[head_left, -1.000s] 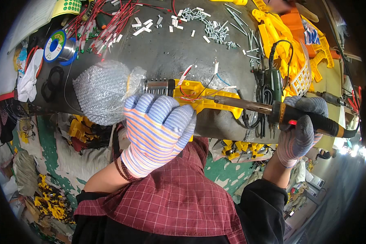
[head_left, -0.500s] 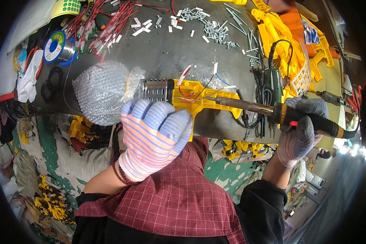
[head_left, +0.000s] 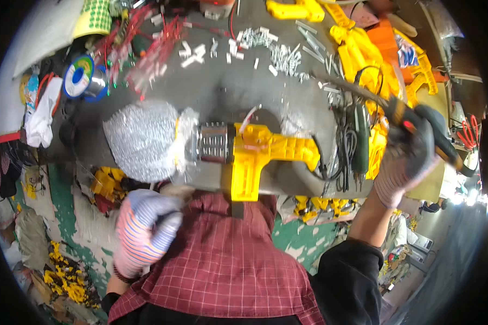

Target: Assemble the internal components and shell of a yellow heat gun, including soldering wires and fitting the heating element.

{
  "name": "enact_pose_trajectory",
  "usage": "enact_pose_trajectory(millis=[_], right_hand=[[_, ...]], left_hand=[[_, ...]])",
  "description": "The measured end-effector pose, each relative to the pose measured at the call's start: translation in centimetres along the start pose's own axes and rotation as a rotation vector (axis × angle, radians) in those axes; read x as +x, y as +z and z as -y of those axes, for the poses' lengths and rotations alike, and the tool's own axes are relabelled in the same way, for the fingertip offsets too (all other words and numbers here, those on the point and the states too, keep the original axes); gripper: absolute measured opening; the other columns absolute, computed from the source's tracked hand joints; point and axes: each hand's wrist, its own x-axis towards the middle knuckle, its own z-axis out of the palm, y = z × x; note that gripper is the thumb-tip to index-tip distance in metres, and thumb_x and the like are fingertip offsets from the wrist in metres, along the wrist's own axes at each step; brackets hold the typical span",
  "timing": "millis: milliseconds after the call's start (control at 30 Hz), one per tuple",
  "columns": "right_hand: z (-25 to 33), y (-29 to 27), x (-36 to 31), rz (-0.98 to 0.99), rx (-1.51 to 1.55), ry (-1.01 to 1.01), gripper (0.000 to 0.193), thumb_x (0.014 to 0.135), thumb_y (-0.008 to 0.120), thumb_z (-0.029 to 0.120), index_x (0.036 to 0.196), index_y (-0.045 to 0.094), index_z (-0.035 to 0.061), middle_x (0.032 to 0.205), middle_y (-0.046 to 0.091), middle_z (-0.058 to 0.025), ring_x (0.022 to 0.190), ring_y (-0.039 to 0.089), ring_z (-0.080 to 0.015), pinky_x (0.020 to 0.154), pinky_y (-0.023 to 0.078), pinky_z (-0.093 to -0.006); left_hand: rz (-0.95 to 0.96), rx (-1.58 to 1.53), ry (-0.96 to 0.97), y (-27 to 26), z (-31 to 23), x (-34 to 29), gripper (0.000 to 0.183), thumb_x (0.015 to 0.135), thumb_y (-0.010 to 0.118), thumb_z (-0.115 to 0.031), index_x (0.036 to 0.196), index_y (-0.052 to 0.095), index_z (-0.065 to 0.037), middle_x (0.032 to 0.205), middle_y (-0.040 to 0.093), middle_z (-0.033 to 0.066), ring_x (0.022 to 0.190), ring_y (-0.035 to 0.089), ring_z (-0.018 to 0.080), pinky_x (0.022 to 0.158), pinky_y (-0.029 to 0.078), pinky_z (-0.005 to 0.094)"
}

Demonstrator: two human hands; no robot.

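My right hand (head_left: pixel 404 154), in a striped, grey-palmed glove, is closed around the black and orange handle of a soldering iron (head_left: pixel 398 111). The iron's metal shaft points up and left over the bench's right side. Beside the bench's front edge, my left hand (head_left: pixel 146 230) is gloved too, thumb and fingertips drawn together; what they pinch, if anything, cannot be made out. Between the hands lies an open yellow plastic tool housing (head_left: pixel 276 143), its grip jutting over the edge. A slotted metal cylinder (head_left: pixel 214 142) joins it to a bubble-wrapped bundle (head_left: pixel 141 142) on the left.
A solder spool (head_left: pixel 80 77) stands at the left, near red wires (head_left: pixel 157 54). Screws (head_left: pixel 284 58) and white sleeves (head_left: pixel 192 53) lie scattered at the back. Yellow housings (head_left: pixel 358 46) are heaped at the right, by a green-bodied tool (head_left: pixel 360 143) and coiled black cable (head_left: pixel 346 142).
My right hand has raised the soldering iron off the yellow housing, its shaft swinging up and back. My left hand has drawn away from the housing, down and left. The view has shifted slightly.
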Motion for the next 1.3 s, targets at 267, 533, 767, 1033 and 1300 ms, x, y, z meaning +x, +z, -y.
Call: enact_pose_trajectory(millis=[267, 533, 767, 1033, 1300], right_hand=[[-9.0, 8.9, 8.2, 0.288, -0.206, -0.406, 0.025, 0.081, 0.073, 0.004, 0.104, 0.065, 0.0047, 0.093, 0.069, -0.0056, 0.080, 0.065, -0.0132, 0.075, 0.052, -0.0267], [-11.6, 11.3, 10.7, 0.627, -1.418, -0.603, 0.049, 0.078, 0.068, 0.014, 0.126, 0.058, 0.0178, 0.118, 0.062, -0.0116, 0.108, 0.059, -0.0338, 0.091, 0.049, -0.0426], [-6.9, 2.0, -0.3, 0.564, -0.639, -0.184, 0.021, 0.080, 0.072, 0.012, 0.098, 0.066, 0.0056, 0.092, 0.066, -0.0128, 0.086, 0.063, -0.0319, 0.077, 0.051, -0.0389], [-7.3, 0.7, -7.3, 0.560, -0.924, -0.526, 0.029, 0.069, 0.074, 0.016, 0.098, 0.069, 0.0172, 0.092, 0.063, -0.0032, 0.083, 0.059, -0.0263, 0.075, 0.045, -0.0393], [-7.8, 2.3, -7.6, 0.617, -0.865, -0.633, 0.023, 0.069, 0.065, 0.021, 0.093, 0.067, 0.0188, 0.086, 0.063, 0.0008, 0.084, 0.059, -0.0230, 0.076, 0.044, -0.0402]], left_hand=[[-0.189, 0.233, 0.539, 6.6, -1.0, 8.8, 0.025, 0.082, 0.069, -0.027, 0.099, 0.067, -0.008, 0.096, 0.069, 0.0049, 0.079, 0.060, 0.0246, 0.072, 0.046, 0.0383], [-0.169, 0.388, 0.623, 8.2, -1.0, 9.9, 0.027, 0.074, 0.076, -0.023, 0.098, 0.068, -0.015, 0.098, 0.067, 0.0002, 0.083, 0.056, 0.0221, 0.076, 0.043, 0.0382], [-0.286, 0.472, 0.655, 8.5, -0.3, 10.2, 0.030, 0.072, 0.071, -0.019, 0.101, 0.066, -0.017, 0.097, 0.063, -0.0003, 0.081, 0.055, 0.0211, 0.074, 0.043, 0.0398], [-0.269, 0.460, 0.614, 8.1, -0.7, 10.3, 0.023, 0.074, 0.073, -0.020, 0.095, 0.068, -0.015, 0.093, 0.064, 0.0034, 0.082, 0.059, 0.0263, 0.072, 0.044, 0.0417], [-0.241, 0.410, 0.531, 8.0, -1.6, 10.5, 0.017, 0.077, 0.074, -0.015, 0.093, 0.067, -0.012, 0.089, 0.066, 0.0055, 0.083, 0.059, 0.0273, 0.076, 0.042, 0.0411]])
